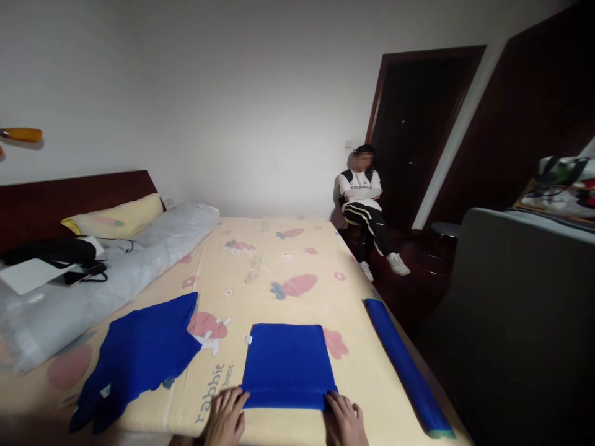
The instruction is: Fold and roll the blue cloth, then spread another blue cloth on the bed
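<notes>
A blue towel [288,364], folded into a neat square, lies on the yellow patterned bed sheet [274,260] near the bed's front edge. My left hand [226,418] rests flat with its fingertips at the towel's near left corner. My right hand [346,421] touches the near right corner, fingers spread on the sheet. Neither hand grips the cloth. An unfolded, rumpled blue towel [139,356] lies to the left. A rolled blue towel [406,368] runs along the bed's right edge.
A grey folded duvet [106,279] and a yellow pillow [116,217] lie at the headboard side, with a phone, paper and black bag on top. A person [367,207] sits by the dark door [418,130]. A grey chair back [525,322] stands right.
</notes>
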The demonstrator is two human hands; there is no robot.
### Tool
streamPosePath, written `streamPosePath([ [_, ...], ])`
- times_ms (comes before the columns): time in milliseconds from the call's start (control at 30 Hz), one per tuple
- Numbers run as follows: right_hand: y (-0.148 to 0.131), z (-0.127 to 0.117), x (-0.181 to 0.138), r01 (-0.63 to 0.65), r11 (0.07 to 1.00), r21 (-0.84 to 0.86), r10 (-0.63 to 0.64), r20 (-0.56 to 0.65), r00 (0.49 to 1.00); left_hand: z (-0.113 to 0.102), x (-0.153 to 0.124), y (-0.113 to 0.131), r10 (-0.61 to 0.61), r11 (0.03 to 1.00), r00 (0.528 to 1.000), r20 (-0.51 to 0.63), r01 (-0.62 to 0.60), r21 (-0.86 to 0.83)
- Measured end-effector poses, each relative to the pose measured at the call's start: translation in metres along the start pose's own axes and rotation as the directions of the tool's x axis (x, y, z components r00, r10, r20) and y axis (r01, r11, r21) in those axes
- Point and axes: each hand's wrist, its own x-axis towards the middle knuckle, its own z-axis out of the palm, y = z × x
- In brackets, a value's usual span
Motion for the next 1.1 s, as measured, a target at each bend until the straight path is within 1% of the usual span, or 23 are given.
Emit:
streamPosePath([
  [67,-0.01,-0.003,0.005,-0.03,1.0,0.003,0.03,-0.028,0.999,-0.001,0.005,0.005,-0.051,0.999,0.999,0.018,0.051,0.004],
  [133,-0.023,-0.006,0.013,-0.066,0.998,-0.005,0.065,-0.081,0.995,-0.002,0.014,0.015,-0.101,0.995,0.994,0.044,0.101,-0.007],
  [200,-0.033,-0.012,0.02,-0.091,0.996,-0.012,0.088,-0.116,0.989,-0.005,0.024,0.021,-0.114,0.992,0.991,0.068,0.117,-0.043],
  [267,-0.038,-0.022,0.026,-0.091,0.996,0.0,0.091,-0.114,0.989,-0.013,0.031,0.023,-0.107,0.989,0.991,0.078,0.114,-0.095],
  [400,-0.036,-0.047,0.03,-0.079,0.994,0.077,0.085,-0.086,0.993,-0.033,0.038,0.019,-0.136,0.964,0.989,0.064,0.147,-0.221],
  [467,-0.033,-0.057,0.029,-0.102,0.986,0.132,0.112,-0.07,0.991,-0.039,0.038,0.016,-0.166,0.932,0.982,0.087,0.185,-0.312],
  [533,-0.029,-0.061,0.029,-0.155,0.969,0.191,0.167,-0.045,0.985,-0.039,0.038,0.014,-0.212,0.875,0.969,0.126,0.246,-0.417],
  [600,-0.024,-0.059,0.029,-0.218,0.947,0.236,0.23,-0.022,0.973,-0.033,0.038,0.012,-0.267,0.806,0.952,0.152,0.307,-0.506],
  [667,-0.02,-0.053,0.031,-0.266,0.93,0.253,0.278,-0.013,0.961,-0.023,0.037,0.009,-0.321,0.763,0.939,0.126,0.335,-0.552],
  [700,-0.018,-0.049,0.031,-0.28,0.928,0.246,0.292,-0.015,0.956,-0.018,0.037,0.008,-0.346,0.762,0.934,0.093,0.337,-0.552],
  [767,-0.017,-0.04,0.032,-0.298,0.936,0.189,0.312,-0.047,0.949,-0.007,0.036,0.007,-0.386,0.795,0.923,0.0,0.332,-0.507],
  [833,-0.018,-0.032,0.032,-0.303,0.947,0.106,0.316,-0.129,0.94,0.002,0.034,0.009,-0.411,0.848,0.906,-0.104,0.338,-0.408],
  [900,-0.024,-0.023,0.031,-0.301,0.953,0.039,0.302,-0.229,0.926,0.007,0.035,0.018,-0.413,0.892,0.892,-0.185,0.355,-0.28],
  [967,-0.037,-0.014,0.03,-0.242,0.97,0.007,0.235,-0.275,0.932,0.011,0.037,0.035,-0.374,0.922,0.9,-0.222,0.337,-0.189],
  [1033,-0.055,-0.003,0.03,-0.099,0.995,-0.003,0.095,-0.232,0.968,0.015,0.041,0.059,-0.276,0.956,0.939,-0.208,0.245,-0.161],
  [1100,-0.075,0.01,0.032,0.075,0.997,0.01,-0.073,-0.142,0.987,0.019,0.045,0.084,-0.129,0.982,0.978,-0.164,0.102,-0.161],
])
